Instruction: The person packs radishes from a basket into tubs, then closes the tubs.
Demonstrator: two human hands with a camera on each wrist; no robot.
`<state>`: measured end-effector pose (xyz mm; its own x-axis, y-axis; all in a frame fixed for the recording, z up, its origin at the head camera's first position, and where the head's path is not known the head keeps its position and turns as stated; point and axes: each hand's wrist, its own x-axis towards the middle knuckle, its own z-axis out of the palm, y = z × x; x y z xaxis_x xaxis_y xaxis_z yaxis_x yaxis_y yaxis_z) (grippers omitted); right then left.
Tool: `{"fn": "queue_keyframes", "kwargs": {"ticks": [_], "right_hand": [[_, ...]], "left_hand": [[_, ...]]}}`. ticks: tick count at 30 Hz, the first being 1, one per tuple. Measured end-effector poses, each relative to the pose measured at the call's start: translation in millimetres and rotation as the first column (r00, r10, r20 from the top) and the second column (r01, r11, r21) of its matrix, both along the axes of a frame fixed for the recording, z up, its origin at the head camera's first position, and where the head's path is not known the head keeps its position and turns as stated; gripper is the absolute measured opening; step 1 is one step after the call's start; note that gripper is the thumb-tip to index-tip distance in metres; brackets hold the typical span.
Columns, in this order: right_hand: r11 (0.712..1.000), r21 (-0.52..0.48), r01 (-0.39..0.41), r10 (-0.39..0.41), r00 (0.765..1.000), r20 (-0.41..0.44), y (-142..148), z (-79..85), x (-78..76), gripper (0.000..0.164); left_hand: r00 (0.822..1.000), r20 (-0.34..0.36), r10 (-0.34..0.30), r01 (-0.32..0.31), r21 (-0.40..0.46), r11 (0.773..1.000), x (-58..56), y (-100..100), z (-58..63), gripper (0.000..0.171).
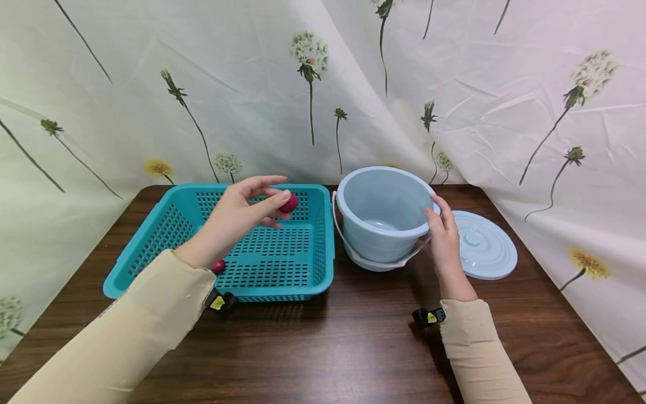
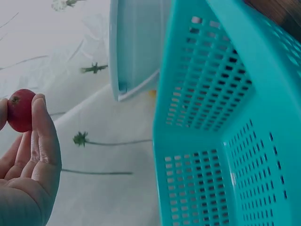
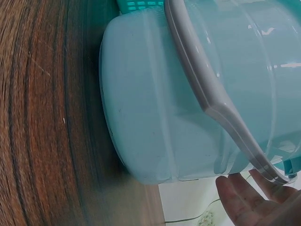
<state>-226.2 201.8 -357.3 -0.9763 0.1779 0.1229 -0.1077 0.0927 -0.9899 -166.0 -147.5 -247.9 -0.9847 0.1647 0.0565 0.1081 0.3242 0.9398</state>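
Left sleeve (image 1: 151, 320) — brown table (image 1: 343, 348) under bucket (image 1: 378, 244) — dandelion-print cloth (image 1: 242, 112) behind.

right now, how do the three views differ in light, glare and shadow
Head view: brightest, with a pale sheen on the table and a dark shadow under the front edge of the basket; left wrist view: dimmer, greyish, the red fruit looking dull; right wrist view: also dim, white glints on the bucket, dark shadow along its base.
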Motion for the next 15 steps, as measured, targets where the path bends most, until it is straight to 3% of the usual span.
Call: {"fn": "queue_keyframes", "kwargs": {"ticks": [15], "right_hand": [[1.000, -0.005, -0.001, 0.001, 1.000, 0.008, 1.1, 0.0, 0.3, 0.050]], "left_hand": [[1.000, -0.009, -0.021, 0.021, 0.017, 1.000, -21.3, 34.3, -5.6, 0.047]]}}
